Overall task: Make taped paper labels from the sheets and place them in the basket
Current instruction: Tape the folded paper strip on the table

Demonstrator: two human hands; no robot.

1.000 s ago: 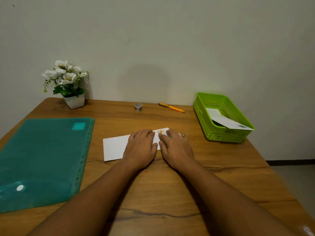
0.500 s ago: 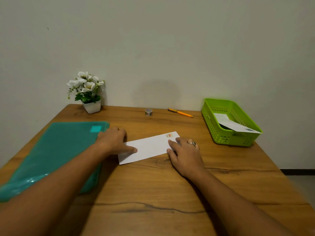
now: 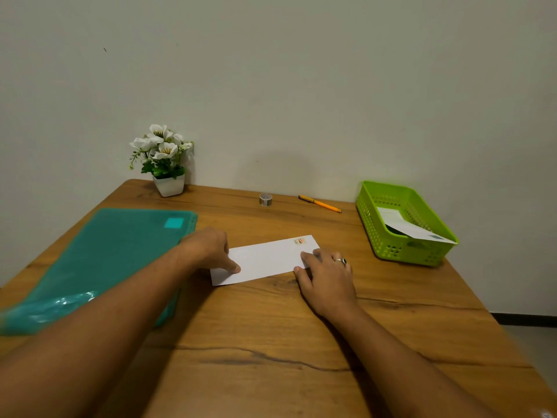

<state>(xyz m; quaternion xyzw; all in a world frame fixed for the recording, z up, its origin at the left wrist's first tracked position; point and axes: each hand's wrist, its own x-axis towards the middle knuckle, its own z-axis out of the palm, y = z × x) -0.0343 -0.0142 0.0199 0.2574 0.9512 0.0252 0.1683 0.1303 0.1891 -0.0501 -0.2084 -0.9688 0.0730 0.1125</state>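
Right fingers (image 3: 307,255) flat on right end of paper label (image 3: 268,259), left fingers (image 3: 233,267) pressing the other end, long axis left-right

Table: brown wooden table top (image 3: 271,327), dark grain and cracks, smooth, low sheen.
Sheet: white rectangular folded paper sheet (image 3: 268,257), matt, smooth.
Basket: lime-green rectangular plastic basket (image 3: 391,245), right of the sheet, perforated walls, slight shine.
Inside it: white paper piece (image 3: 404,227), matt.
Sleeve: teal translucent plastic sleeve (image 3: 114,254), left of the sheet, glossy with glare.
Roll: small silvery tape roll (image 3: 265,199), behind the sheet, shiny.
Pen: slim orange pen (image 3: 321,203), smooth.
Pot: white square flower pot (image 3: 168,185), smooth; plastic or ceramic unclear.
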